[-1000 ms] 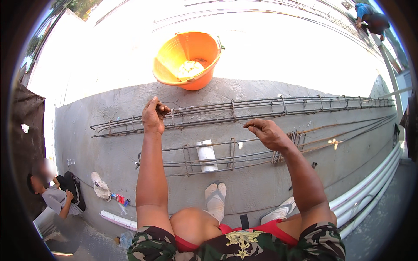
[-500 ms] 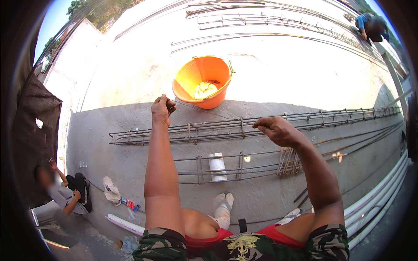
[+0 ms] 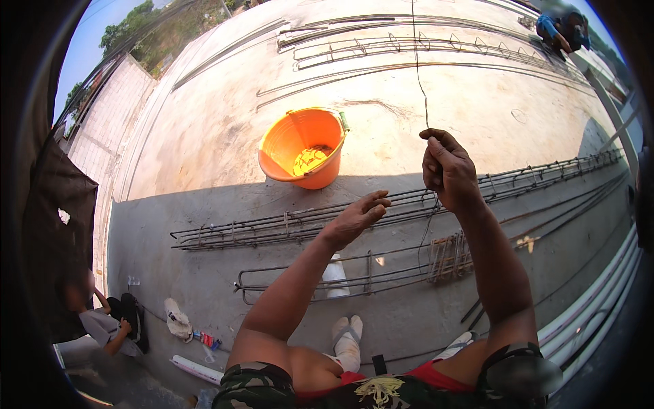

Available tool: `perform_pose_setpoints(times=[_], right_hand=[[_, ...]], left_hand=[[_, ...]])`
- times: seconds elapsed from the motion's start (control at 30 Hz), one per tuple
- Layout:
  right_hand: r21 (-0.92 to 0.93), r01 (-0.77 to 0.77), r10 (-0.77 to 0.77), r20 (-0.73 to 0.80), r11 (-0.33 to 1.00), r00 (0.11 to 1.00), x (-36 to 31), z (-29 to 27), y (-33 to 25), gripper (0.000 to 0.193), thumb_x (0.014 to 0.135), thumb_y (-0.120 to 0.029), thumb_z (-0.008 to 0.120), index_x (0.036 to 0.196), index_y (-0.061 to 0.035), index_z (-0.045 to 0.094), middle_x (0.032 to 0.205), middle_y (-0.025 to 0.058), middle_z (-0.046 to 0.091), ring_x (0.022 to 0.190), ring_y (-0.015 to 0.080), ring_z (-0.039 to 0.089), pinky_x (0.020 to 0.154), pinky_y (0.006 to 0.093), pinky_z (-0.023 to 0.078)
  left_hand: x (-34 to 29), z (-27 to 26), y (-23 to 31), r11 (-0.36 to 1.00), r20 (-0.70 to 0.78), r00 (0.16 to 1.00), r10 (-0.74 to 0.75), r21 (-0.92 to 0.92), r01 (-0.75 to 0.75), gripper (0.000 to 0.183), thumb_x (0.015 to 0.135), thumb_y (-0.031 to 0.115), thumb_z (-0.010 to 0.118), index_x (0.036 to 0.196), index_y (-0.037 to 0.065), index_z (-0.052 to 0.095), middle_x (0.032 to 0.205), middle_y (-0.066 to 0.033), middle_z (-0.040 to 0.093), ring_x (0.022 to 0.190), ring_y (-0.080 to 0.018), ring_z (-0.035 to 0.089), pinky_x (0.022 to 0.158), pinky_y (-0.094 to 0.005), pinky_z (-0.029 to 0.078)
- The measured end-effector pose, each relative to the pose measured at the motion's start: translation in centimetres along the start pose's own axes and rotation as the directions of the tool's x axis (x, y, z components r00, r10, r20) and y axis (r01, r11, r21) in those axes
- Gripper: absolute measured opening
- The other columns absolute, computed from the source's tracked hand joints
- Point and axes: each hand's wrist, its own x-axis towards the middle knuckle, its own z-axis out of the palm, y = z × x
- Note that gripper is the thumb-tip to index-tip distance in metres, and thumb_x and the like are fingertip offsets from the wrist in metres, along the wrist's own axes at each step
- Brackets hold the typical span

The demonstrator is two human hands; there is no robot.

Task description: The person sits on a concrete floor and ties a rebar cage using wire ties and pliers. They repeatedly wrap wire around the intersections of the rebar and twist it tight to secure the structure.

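My right hand (image 3: 451, 169) is closed on a thin tie wire (image 3: 422, 88), pinched between thumb and fingers. One length of the wire rises from the hand, while the other hangs below it across the steel bars. Lower and to the left, my left hand (image 3: 360, 217) has its fingers stretched out with nothing seen in them. It is over a long rebar cage (image 3: 287, 221) lying on the concrete. Nearer my feet is a shorter rebar frame (image 3: 370, 271) with a bunch of rusty stirrups (image 3: 446, 258). A white cylinder (image 3: 334, 278) lies at this frame, partly hidden by my left arm.
An orange bucket (image 3: 281, 146) stands beyond the cage, with something yellow inside. More rebar (image 3: 381, 48) lies in the sunlit area. White pipes (image 3: 593, 300) run along the right. One person (image 3: 109, 324) sits at the left; another (image 3: 562, 34) crouches far right.
My left hand has let go of the wire and moved right, its fingers opening. The right hand has risen with the wire, which was stretched between both hands and now runs up and down.
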Motion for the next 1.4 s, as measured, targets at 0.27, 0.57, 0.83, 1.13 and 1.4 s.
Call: perform_pose_setpoints(times=[0.27, 0.57, 0.83, 1.13, 1.4], right_hand=[[0.159, 0.393, -0.329, -0.319, 0.906, 0.889, 1.5, -7.1, -4.5, 0.028, 0.102, -0.016, 0.047, 0.125, 0.0005, 0.047, 0.074, 0.0037, 0.050, 0.059, 0.0142, 0.047, 0.051, 0.0286, 0.039], [-0.218, 0.250, -0.330, -0.522, 0.943, 0.787, 1.6, -18.1, -5.4, 0.017, 0.099, -0.017, 0.058, 0.113, -0.0092, 0.057, 0.088, 0.0057, 0.066, 0.077, 0.0186, 0.067, 0.057, 0.0296, 0.052], [-0.278, 0.297, -0.405, -0.563, 0.914, 0.721, 1.2, -21.0, -5.6, 0.024, 0.098, -0.017, 0.058, 0.117, -0.0026, 0.056, 0.096, 0.0098, 0.064, 0.081, 0.0215, 0.068, 0.057, 0.0291, 0.051], [-0.352, 0.082, -0.333, -0.748, 0.932, 0.574, -6.9, -32.3, -7.3, 0.029, 0.096, -0.016, 0.058, 0.122, -0.0029, 0.054, 0.101, 0.0106, 0.064, 0.084, 0.0241, 0.067, 0.059, 0.0321, 0.051], [-0.320, -0.182, -0.211, -0.869, 0.930, 0.446, -14.5, -34.6, -6.2, 0.018, 0.096, -0.017, 0.056, 0.111, -0.0080, 0.054, 0.088, 0.0046, 0.063, 0.074, 0.0191, 0.066, 0.053, 0.0314, 0.048]], left_hand=[[2.9, 6.9, -0.1, 0.987, 0.083, 0.987, -0.136, -0.069, 0.142, 0.026, 0.103, 0.028, 0.050, 0.103, 0.004, 0.058, 0.073, 0.0023, 0.045, 0.060, -0.0064, 0.044, 0.054, -0.0227, 0.041], [1.2, -0.8, -1.0, 0.945, -0.153, 0.984, -0.097, 0.295, 0.139, 0.025, 0.101, 0.023, 0.052, 0.099, 0.002, 0.065, 0.070, 0.0039, 0.046, 0.062, -0.0058, 0.040, 0.055, -0.0240, 0.036], [1.3, -2.3, -1.2, 0.854, -0.182, 0.980, -0.079, 0.495, 0.160, 0.027, 0.099, 0.024, 0.054, 0.098, 0.000, 0.066, 0.069, 0.0018, 0.049, 0.065, -0.0082, 0.043, 0.061, -0.0257, 0.039], [3.1, -3.0, -2.4, 0.916, -0.049, 0.983, -0.176, 0.358, 0.182, 0.026, 0.100, 0.021, 0.052, 0.101, -0.001, 0.064, 0.072, 0.0007, 0.054, 0.067, -0.0091, 0.048, 0.063, -0.0265, 0.043], [4.7, -1.0, -2.6, 0.935, 0.219, 0.925, -0.311, 0.245, 0.256, 0.020, 0.099, 0.019, 0.055, 0.102, 0.002, 0.065, 0.080, -0.0008, 0.061, 0.074, -0.0098, 0.057, 0.071, -0.0267, 0.050]])
